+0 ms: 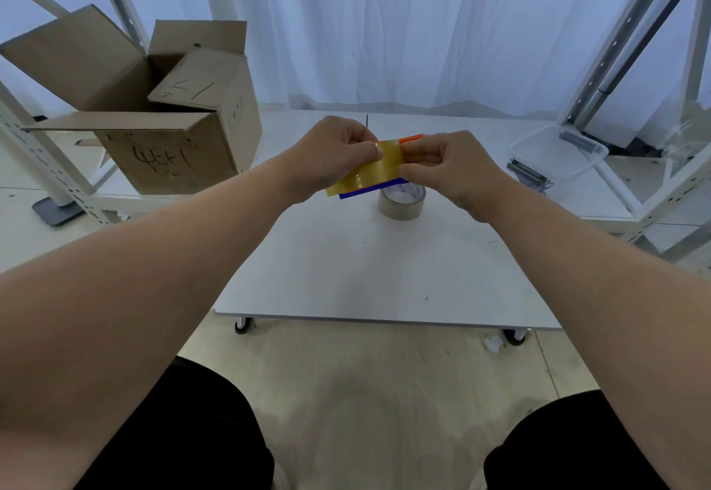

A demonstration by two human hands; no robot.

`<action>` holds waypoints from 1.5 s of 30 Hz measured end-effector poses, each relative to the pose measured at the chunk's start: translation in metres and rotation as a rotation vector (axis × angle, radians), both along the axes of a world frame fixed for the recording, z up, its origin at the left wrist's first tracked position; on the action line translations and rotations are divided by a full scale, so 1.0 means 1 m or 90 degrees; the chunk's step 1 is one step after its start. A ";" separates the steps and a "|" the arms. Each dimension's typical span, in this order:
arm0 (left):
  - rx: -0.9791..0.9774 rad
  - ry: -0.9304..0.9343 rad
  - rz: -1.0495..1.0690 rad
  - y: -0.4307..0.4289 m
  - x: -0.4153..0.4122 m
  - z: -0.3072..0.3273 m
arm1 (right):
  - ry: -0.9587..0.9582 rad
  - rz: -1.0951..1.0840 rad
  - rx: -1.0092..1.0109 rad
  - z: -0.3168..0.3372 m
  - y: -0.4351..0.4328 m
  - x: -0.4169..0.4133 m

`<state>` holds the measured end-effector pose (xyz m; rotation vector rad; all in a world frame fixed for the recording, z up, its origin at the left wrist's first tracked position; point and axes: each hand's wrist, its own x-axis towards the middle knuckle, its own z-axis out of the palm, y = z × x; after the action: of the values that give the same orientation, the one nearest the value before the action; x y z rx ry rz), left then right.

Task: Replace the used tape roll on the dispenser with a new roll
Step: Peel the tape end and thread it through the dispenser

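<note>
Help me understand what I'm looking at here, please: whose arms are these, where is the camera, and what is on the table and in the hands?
There is no machine here. The one picture comes from a camera worn on a person's head, looking forward and down, so the two bare arms reaching out are the wearer's own.

The left hand and right hand are raised above a white table. Together they hold a tape dispenser, of which only blue and orange parts show, with a yellowish strip of tape pinched between the fingers of both hands.

On the table, just below the hands, stands a separate tape roll. To the left is an open cardboard box; to the right, a clear plastic tub. Metal shelving frames both sides, with a white curtain behind.
</note>
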<state>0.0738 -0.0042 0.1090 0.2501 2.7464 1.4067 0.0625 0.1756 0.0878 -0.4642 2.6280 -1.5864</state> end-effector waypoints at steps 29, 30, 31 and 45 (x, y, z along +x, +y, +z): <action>0.046 -0.004 0.058 0.005 0.006 0.004 | -0.009 0.007 0.015 0.007 -0.003 0.006; 0.046 -0.003 0.059 0.005 0.006 0.004 | -0.011 0.006 0.007 0.007 -0.004 0.007; 0.049 0.000 0.060 0.006 0.007 0.004 | -0.009 0.001 -0.003 0.007 -0.004 0.007; 0.071 0.048 0.097 0.009 0.007 0.006 | 0.017 -0.033 0.007 0.008 -0.009 0.004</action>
<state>0.0812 0.0052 0.1146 0.1021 2.8036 1.6228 0.0664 0.1664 0.0957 -0.4231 2.6880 -1.5906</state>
